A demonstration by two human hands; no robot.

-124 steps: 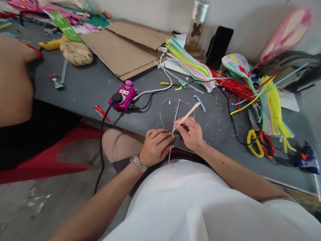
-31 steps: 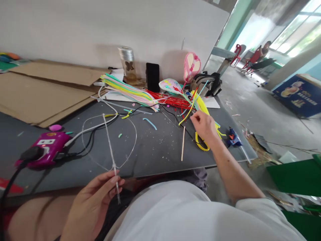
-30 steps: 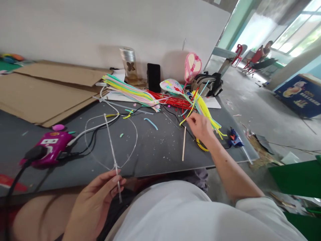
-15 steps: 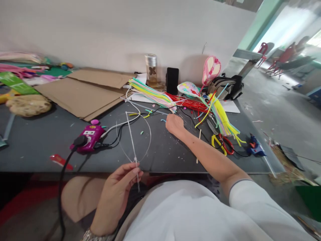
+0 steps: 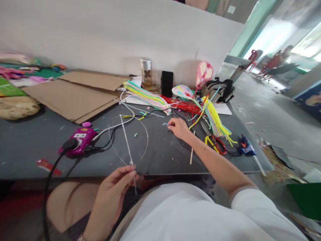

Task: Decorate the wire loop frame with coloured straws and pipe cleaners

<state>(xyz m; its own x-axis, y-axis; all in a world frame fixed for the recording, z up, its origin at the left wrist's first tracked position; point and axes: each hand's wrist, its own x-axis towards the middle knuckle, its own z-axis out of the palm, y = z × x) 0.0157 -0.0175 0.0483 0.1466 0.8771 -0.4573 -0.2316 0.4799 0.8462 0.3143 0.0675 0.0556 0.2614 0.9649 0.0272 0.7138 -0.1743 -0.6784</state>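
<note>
My left hand (image 5: 114,189) pinches the lower end of a clear stick (image 5: 126,144) that crosses a thin wire loop (image 5: 146,142), holding this frame at the table's front edge. My right hand (image 5: 179,128) reaches across the dark grey table (image 5: 30,147) and closes its fingertips on a short light-blue piece of pipe cleaner (image 5: 165,124). A thin wooden stick (image 5: 192,150) lies on the table just right of my right forearm.
A magenta power strip (image 5: 79,137) with black and white cables sits left of the frame. Bundles of coloured pipe cleaners (image 5: 215,117), yellow and red scissors (image 5: 215,142), a blue glue gun (image 5: 245,147), cardboard sheets (image 5: 75,95), a jar (image 5: 145,72) and a black phone (image 5: 167,83) lie beyond.
My right hand left the wooden stick on the table, reached to the pipe cleaners at the right, then came back left to the blue piece. My left hand kept hold of the frame.
</note>
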